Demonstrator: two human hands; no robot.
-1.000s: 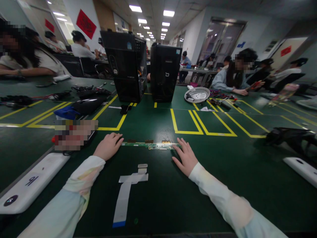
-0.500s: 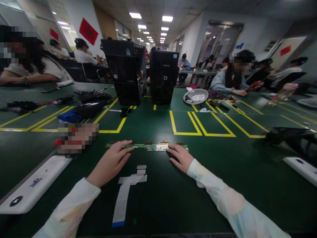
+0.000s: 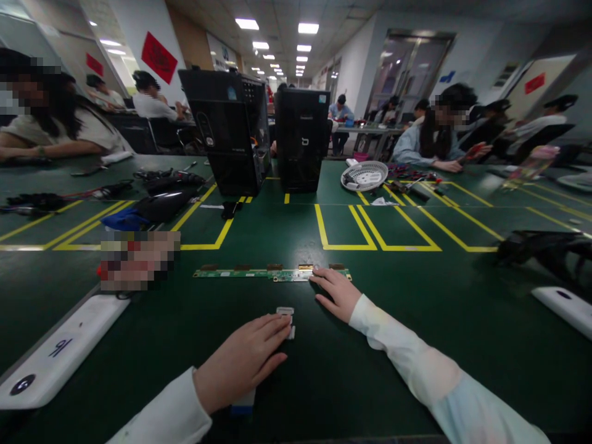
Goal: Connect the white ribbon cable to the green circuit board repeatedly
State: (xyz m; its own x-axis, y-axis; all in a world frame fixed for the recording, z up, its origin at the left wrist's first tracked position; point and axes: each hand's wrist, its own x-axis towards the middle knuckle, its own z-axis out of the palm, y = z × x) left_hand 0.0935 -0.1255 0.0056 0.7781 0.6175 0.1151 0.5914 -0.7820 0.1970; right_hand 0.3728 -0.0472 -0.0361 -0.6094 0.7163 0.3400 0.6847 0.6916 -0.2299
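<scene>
The green circuit board [image 3: 250, 274] and the flat ribbon cable [image 3: 285, 311] lie apart on the worktop [image 3: 393, 370], no link between them showing, so any joining is undone as far as can be seen. The right hand [image 3: 338, 295] rests with fingers extended on the board's right part, gripping nothing. The left hand [image 3: 245, 364] spreads loosely over the cable's middle, thumb apart, with no grasp visible; the cable's blue end [image 3: 243, 409] shows below it.

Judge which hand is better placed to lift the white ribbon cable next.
Probably the left hand: it lies over the white ribbon cable, covering much of it, fingertips near the connector end. The right hand is farther away, at the right part of the green circuit board.
</scene>
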